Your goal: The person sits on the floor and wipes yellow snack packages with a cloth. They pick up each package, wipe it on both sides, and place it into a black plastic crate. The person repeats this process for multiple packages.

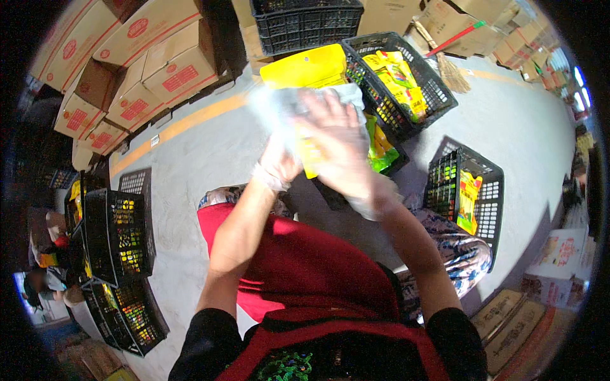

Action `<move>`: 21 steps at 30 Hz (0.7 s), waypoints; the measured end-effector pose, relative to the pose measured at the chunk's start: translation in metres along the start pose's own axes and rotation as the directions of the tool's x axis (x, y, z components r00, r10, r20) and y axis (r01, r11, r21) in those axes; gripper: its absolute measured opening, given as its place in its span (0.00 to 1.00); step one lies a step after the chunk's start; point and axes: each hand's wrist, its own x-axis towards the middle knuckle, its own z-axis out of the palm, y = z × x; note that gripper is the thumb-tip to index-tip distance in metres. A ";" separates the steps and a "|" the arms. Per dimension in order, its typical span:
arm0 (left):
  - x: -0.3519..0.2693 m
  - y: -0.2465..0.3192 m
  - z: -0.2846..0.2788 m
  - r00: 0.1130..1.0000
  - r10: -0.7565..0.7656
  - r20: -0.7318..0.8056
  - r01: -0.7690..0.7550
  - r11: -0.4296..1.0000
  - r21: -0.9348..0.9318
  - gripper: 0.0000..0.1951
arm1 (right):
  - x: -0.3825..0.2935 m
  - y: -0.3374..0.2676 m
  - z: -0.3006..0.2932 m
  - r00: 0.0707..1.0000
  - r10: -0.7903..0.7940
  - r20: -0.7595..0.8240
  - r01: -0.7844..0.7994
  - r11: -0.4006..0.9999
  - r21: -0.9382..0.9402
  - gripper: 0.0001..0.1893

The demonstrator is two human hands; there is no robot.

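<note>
Both hands wear thin clear gloves and are blurred by motion. A yellow pouch [305, 68] with a hang hole is in front of me, with a pale cloth [271, 107] across it. My right hand [336, 138] lies flat on the cloth, fingers spread. My left hand [282, 159] is at the pouch's lower left side, its fingers partly hidden by the cloth; what it grips is unclear. Just beyond my right hand, yellow and green packets [381, 147] lie in a dark crate, partly covered by my hand and the pouch.
A black plastic crate [431, 76] of yellow packets stands beyond, an empty-looking crate [307, 24] beside it. Another crate [498, 190] is right, more crates [102, 238] left. Cartons [138, 90] are stacked far left. A straw broom [452, 74] leans at the back right. A person [43, 285] is far left.
</note>
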 end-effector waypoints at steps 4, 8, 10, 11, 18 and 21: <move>0.004 0.024 0.027 0.992 -0.121 -0.031 0.080 0.809 -0.582 0.28 | 0.036 0.015 0.018 0.999 0.051 0.002 -0.041 0.822 -0.568 0.24; 0.006 0.025 0.025 0.995 -0.094 -0.018 0.056 0.723 -0.688 0.27 | 0.072 0.039 0.010 0.942 0.265 -0.207 -0.307 0.929 -0.208 0.24; 0.004 0.026 0.022 0.998 -0.068 -0.010 0.041 0.700 -0.713 0.27 | 0.062 0.036 0.017 0.961 0.182 -0.210 -0.241 0.922 -0.303 0.24; 0.005 0.029 0.019 0.999 -0.041 -0.009 0.022 0.677 -0.736 0.27 | 0.055 0.030 0.021 0.975 0.098 -0.202 -0.172 0.904 -0.391 0.23; 0.003 0.027 0.001 0.998 -0.058 -0.017 0.026 0.667 -0.744 0.27 | -0.047 0.001 0.025 0.991 0.135 -0.007 -0.131 0.947 -0.295 0.25; -0.005 0.038 -0.009 0.998 -0.063 0.015 0.052 0.641 -0.766 0.28 | -0.066 -0.007 0.012 0.944 0.321 0.075 -0.299 0.930 -0.215 0.22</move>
